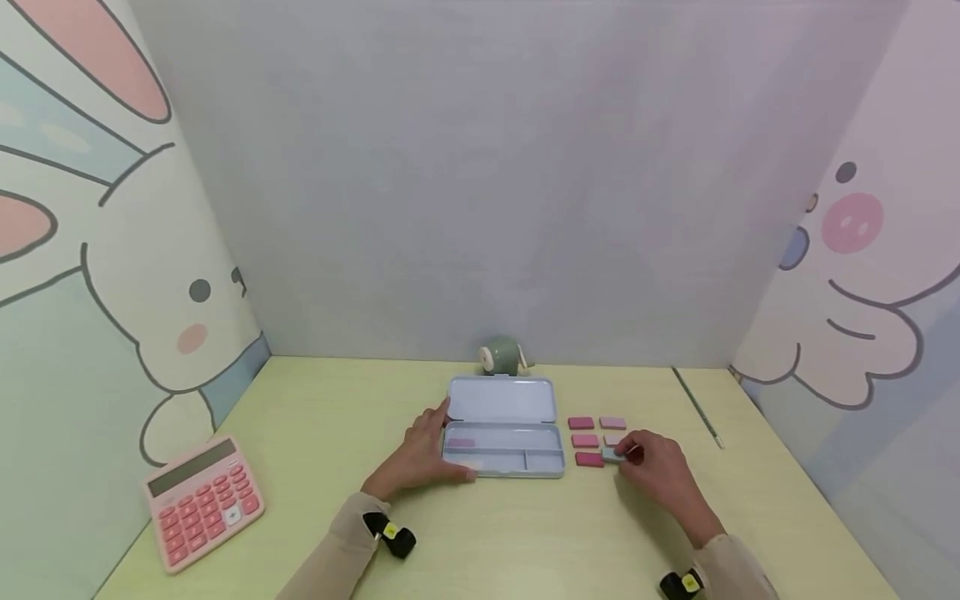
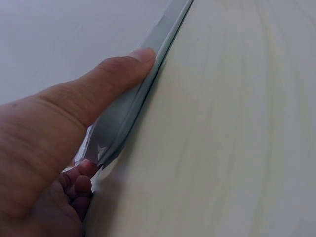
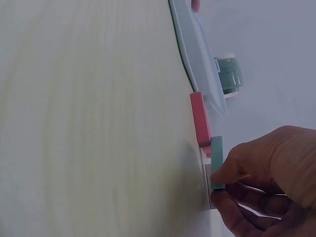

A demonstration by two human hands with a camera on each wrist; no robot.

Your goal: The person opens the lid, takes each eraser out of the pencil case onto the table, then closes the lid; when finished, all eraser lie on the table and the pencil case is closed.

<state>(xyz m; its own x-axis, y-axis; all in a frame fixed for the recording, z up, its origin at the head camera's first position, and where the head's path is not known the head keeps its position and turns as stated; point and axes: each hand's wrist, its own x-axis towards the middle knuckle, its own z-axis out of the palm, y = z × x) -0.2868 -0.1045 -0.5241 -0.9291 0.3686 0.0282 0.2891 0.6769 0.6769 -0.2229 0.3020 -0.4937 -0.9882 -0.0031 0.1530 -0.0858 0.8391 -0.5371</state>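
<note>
An open light-blue pencil case (image 1: 502,400) lies flat, its lid folded back. My left hand (image 1: 424,450) grips its left end; in the left wrist view the thumb (image 2: 131,66) presses the case's side wall (image 2: 118,116), and the other fingers curl at the corner. A lilac eraser (image 1: 462,443) lies in the back compartment. My right hand (image 1: 660,468) pinches a blue-green eraser (image 3: 217,158) between thumb and fingers, close over the table. Right by it are pink erasers in two columns, darker ones (image 1: 589,459) on the left and paler ones (image 1: 612,423) on the right.
Behind the case stands a green pencil sharpener (image 1: 502,356) with a crank. A green pencil (image 1: 697,407) lies at the right of the table (image 1: 510,533). A pink calculator (image 1: 202,503) is at the left edge. Cloth walls (image 1: 480,183) enclose the back and sides.
</note>
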